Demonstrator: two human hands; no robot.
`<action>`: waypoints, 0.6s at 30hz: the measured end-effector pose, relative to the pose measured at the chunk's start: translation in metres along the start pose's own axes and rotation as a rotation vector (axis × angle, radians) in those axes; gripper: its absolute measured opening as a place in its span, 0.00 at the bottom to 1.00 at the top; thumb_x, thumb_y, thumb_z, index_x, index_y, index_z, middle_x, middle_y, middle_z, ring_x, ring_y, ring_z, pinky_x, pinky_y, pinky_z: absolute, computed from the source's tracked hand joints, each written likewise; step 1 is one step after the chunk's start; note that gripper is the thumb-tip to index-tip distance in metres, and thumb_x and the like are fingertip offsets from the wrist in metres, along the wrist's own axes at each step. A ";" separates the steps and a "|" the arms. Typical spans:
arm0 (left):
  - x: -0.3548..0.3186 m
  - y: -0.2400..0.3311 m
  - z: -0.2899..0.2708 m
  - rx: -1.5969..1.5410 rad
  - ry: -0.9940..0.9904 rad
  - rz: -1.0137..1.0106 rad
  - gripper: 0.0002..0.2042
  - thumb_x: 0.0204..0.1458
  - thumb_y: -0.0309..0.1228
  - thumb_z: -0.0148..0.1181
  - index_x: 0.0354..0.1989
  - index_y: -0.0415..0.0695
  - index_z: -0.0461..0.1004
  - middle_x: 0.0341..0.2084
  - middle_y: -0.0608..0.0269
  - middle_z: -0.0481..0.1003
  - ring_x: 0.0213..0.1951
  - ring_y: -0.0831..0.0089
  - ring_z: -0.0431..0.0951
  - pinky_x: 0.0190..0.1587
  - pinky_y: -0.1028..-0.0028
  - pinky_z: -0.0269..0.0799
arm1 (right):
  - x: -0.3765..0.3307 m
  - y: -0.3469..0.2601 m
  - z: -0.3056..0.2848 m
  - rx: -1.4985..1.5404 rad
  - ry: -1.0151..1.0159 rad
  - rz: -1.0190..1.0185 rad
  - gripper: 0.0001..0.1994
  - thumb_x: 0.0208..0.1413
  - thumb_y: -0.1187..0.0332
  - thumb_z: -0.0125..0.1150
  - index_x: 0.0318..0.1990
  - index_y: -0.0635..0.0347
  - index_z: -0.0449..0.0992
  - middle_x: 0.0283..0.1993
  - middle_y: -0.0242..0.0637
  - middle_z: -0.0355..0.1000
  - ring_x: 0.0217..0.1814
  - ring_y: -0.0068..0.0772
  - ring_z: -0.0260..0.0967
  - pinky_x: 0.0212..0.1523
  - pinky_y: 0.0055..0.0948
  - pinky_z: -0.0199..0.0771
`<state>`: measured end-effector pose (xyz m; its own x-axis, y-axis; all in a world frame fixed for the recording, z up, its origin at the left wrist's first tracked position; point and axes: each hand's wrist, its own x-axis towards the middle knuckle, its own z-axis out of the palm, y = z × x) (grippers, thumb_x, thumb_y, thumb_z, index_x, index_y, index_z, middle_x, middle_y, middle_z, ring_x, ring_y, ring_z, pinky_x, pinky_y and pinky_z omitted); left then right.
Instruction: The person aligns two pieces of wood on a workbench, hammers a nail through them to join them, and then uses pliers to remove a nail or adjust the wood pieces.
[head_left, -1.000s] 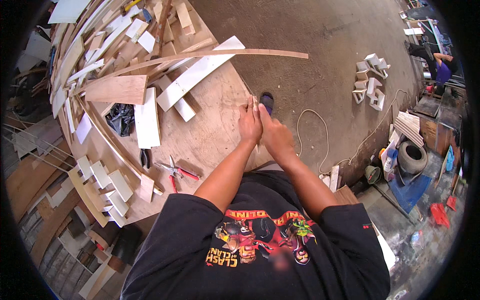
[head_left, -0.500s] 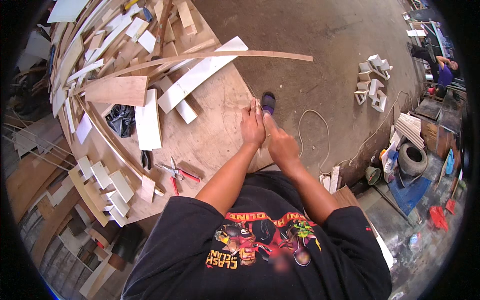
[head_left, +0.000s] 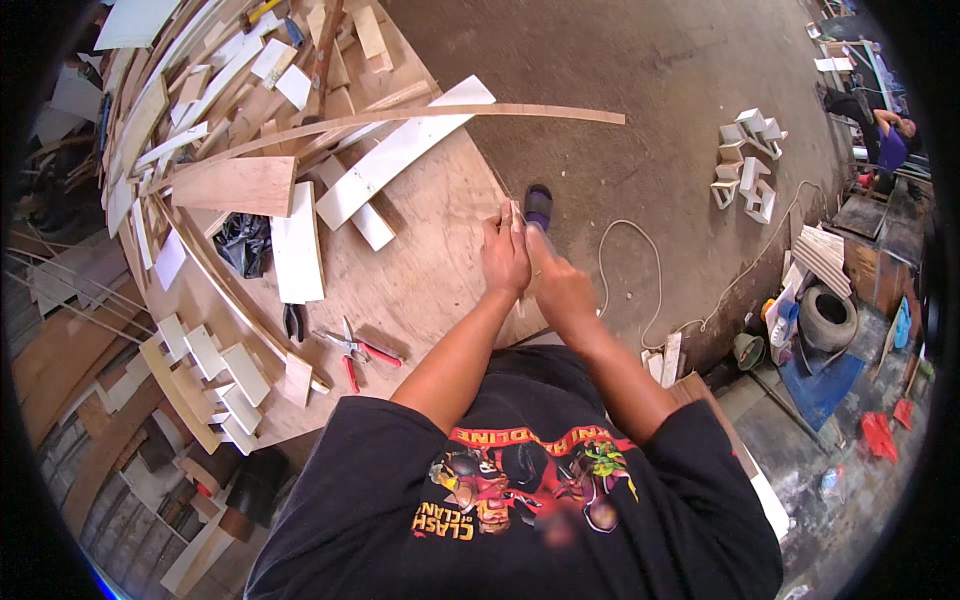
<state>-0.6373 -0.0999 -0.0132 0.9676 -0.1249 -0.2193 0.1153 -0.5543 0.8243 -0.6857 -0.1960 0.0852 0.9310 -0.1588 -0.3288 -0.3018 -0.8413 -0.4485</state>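
Note:
My left hand (head_left: pixel 506 256) is at the right edge of the plywood table (head_left: pixel 430 270), its fingers pointing forward and pressed together along a thin, pale edge. Right beside it, my right hand (head_left: pixel 565 297) is closed, with its fingertips near the left fingers. What the two hands hold is mostly hidden between them and too small to name. Left of my forearm on the table lie red-handled pliers (head_left: pixel 362 350), spread apart, and a dark pair of pliers (head_left: pixel 293 322).
Wood offcuts (head_left: pixel 215 100) heap over the table's far left, a curved wooden strip (head_left: pixel 480 110) reaching past its edge. White stepped pieces (head_left: pixel 225 375) stand at the near left. On the floor are white blocks (head_left: pixel 750 165), a cord (head_left: pixel 640 235) and a tyre (head_left: pixel 828 318); a person (head_left: pixel 885 140) is far right.

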 end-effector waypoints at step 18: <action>-0.001 -0.005 0.001 -0.004 0.026 0.042 0.25 0.70 0.46 0.37 0.69 0.47 0.64 0.53 0.41 0.68 0.47 0.41 0.76 0.50 0.53 0.74 | -0.003 0.004 0.001 0.007 -0.007 -0.020 0.30 0.57 0.70 0.55 0.70 0.48 0.63 0.37 0.57 0.78 0.33 0.61 0.77 0.34 0.55 0.77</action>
<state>-0.6393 -0.0981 -0.0176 0.9771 -0.1267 -0.1711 0.0753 -0.5460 0.8344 -0.6896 -0.1982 0.0833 0.9356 -0.1381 -0.3250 -0.2842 -0.8407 -0.4610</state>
